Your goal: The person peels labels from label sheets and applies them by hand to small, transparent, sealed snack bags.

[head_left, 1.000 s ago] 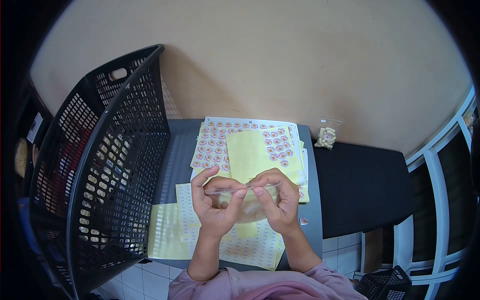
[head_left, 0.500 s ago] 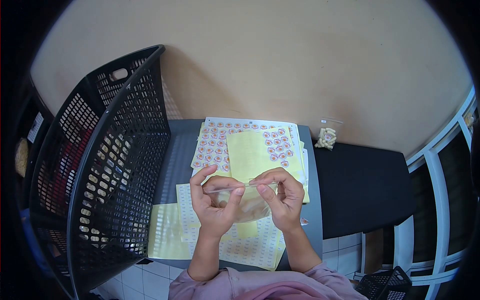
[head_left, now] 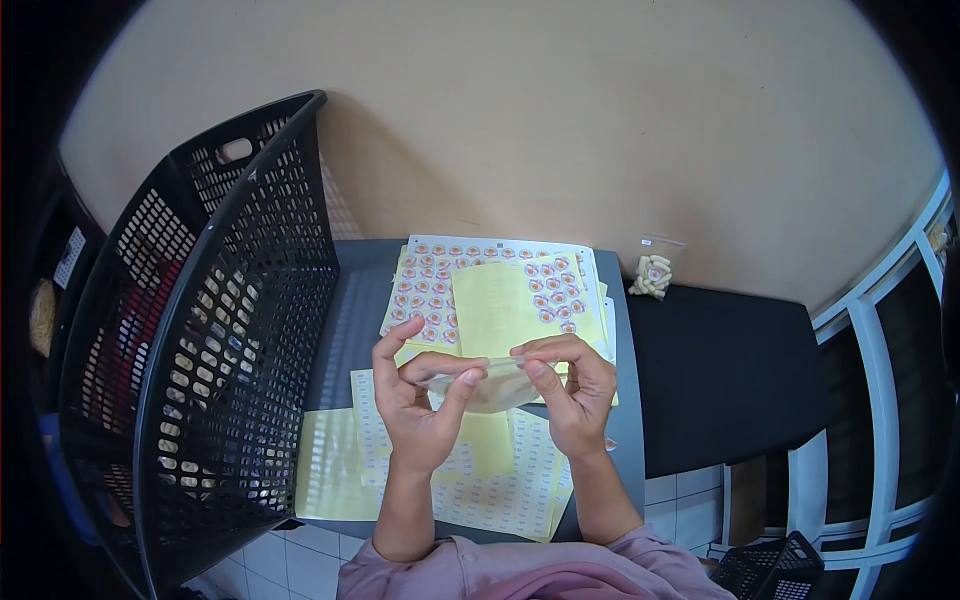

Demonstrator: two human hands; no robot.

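Note:
A clear plastic bag point(head_left: 497, 388) hangs between my two hands, above the sticker sheets. My left hand point(head_left: 425, 405) pinches its top edge between thumb and a finger, with another finger raised. On the other side, my right hand point(head_left: 572, 392) pinches the same edge. What the bag holds is hard to make out. Behind the hands lie sheets of round orange-and-pink stickers point(head_left: 425, 285), partly covered by a plain yellow sheet point(head_left: 490, 305). Sheets with rows of small printed labels point(head_left: 495, 500) lie nearer to me.
A tall black perforated basket point(head_left: 215, 235) stands at the left of the grey table point(head_left: 350, 300). At the right is a black surface point(head_left: 730, 370), with a bag of pale pieces point(head_left: 652, 276) at its back. A smaller black basket point(head_left: 775, 572) sits low at the right.
The bag has been raised and tilted, so it looks shorter and more of the label sheets shows below it. Both hands have shifted slightly, with the bag's edge still pinched.

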